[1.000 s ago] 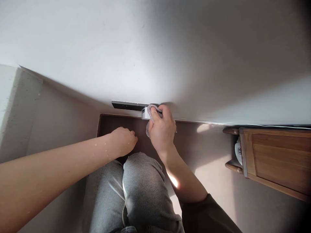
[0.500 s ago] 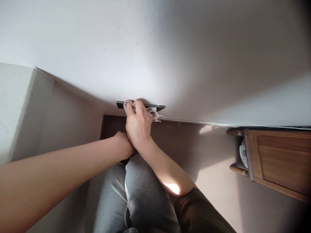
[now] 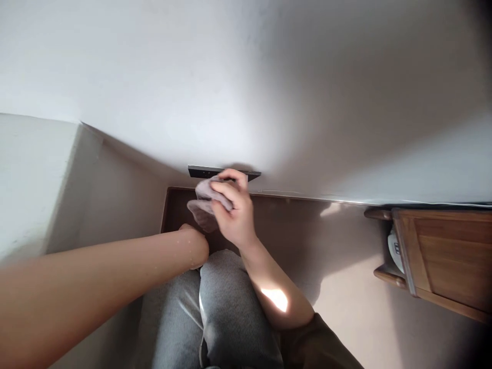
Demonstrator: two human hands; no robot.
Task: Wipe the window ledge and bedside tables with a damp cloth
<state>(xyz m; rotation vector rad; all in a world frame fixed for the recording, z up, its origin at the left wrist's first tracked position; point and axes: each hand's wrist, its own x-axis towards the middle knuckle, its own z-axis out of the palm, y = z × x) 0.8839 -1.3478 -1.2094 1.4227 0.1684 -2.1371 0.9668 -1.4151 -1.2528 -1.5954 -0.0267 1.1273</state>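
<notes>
My right hand (image 3: pixel 236 212) grips a crumpled greyish-pink cloth (image 3: pixel 205 197) between thumb and fingers, part of it hanging down to the left. Behind the fingers, low on the white wall, is a black socket panel (image 3: pixel 198 172) with small holes at its left end; the hand and cloth hide its middle. My left hand (image 3: pixel 192 246) is bent down at the wrist near my knee, below the cloth and apart from it. Its fingers are out of sight, so I cannot see whether it holds anything.
A white wall (image 3: pixel 154 66) fills the top, meeting a side wall and pale ledge (image 3: pixel 34 179) at left. Brown skirting (image 3: pixel 300 196) runs along the floor (image 3: pixel 349 292). On the right stands a wooden cabinet (image 3: pixel 453 256) with a white object (image 3: pixel 394 251) under it.
My right hand has drawn back from the panel and turned, pulling the cloth off its left end, which now shows. The left hand stays low by the knee. The view has shifted slightly.
</notes>
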